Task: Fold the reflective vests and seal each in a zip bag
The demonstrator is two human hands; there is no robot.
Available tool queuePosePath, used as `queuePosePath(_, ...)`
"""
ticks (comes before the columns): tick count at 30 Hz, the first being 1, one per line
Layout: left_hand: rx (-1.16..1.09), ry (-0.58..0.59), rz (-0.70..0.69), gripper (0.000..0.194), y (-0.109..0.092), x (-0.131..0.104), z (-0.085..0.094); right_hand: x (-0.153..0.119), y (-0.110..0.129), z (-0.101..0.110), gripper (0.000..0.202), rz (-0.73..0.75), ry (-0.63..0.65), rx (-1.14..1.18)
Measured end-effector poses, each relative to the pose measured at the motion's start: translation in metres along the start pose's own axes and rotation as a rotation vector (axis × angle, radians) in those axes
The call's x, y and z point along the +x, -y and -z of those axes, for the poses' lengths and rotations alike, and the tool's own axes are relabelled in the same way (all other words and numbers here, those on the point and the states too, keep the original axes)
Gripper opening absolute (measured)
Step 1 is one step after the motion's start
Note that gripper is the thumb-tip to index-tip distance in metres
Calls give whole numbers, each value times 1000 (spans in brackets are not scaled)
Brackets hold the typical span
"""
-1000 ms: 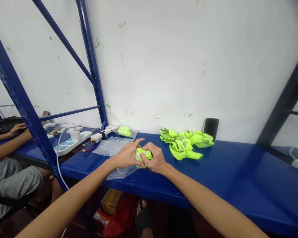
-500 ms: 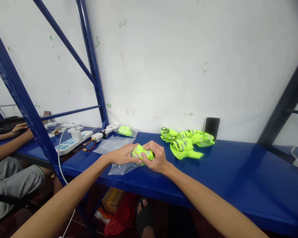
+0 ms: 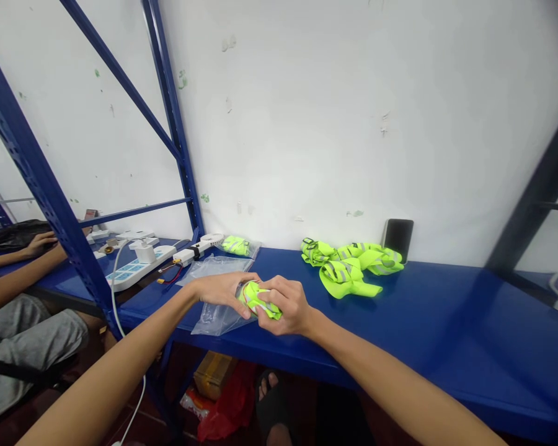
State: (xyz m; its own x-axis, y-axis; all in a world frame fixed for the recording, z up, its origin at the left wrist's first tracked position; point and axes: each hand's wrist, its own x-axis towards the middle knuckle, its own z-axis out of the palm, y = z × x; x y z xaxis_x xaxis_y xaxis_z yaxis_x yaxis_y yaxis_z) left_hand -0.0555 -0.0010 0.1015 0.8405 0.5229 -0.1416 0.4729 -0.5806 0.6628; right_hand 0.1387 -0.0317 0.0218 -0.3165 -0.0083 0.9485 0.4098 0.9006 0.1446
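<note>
In the head view, my right hand (image 3: 288,305) is closed around a rolled neon-yellow reflective vest (image 3: 263,298) with silver-grey stripes. My left hand (image 3: 221,292) curves round the bundle's left end, thumb below and fingers above. A clear plastic bag (image 3: 218,318) spreads out under that hand, and its film shows at the bundle's left end. How far the bundle sits inside the bag is hidden by my fingers. More clear bags (image 3: 216,266) lie flat just behind my left hand.
Several loose reflective vests (image 3: 351,275) lie right of my hands, with a dark phone (image 3: 397,240) leaning on the wall behind. A bagged vest (image 3: 235,245), a white fan (image 3: 198,249) and a power strip (image 3: 142,267) stand left. A blue post (image 3: 51,179) separates a co-worker's arms (image 3: 32,263).
Both hands have shifted slightly left and down with the vest bundle, which is now tilted. The bag under my left hand has moved left, and its film shows at the bundle's end.
</note>
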Motion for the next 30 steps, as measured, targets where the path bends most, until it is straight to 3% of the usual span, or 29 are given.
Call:
queuePosePath(7,159,-65,16,46,3,5,-2,-7,-2,-4,12,-51,72,-19)
queuePosePath(11,281,-122,52,48,-3,10,-8,-11,-5,-5,10,-245,119,8)
queuePosePath(16,426,-314,80,58,-9,15,-16,-9,-9,-5,11,-552,76,131)
queuePosePath(23,590,-445,107,74,-3,25,-30,-7,-19,-9,13,-728,-14,144)
queuePosePath(30,732,-567,98,81,10,41,-57,-18,-29,-22,10,-1019,-78,142)
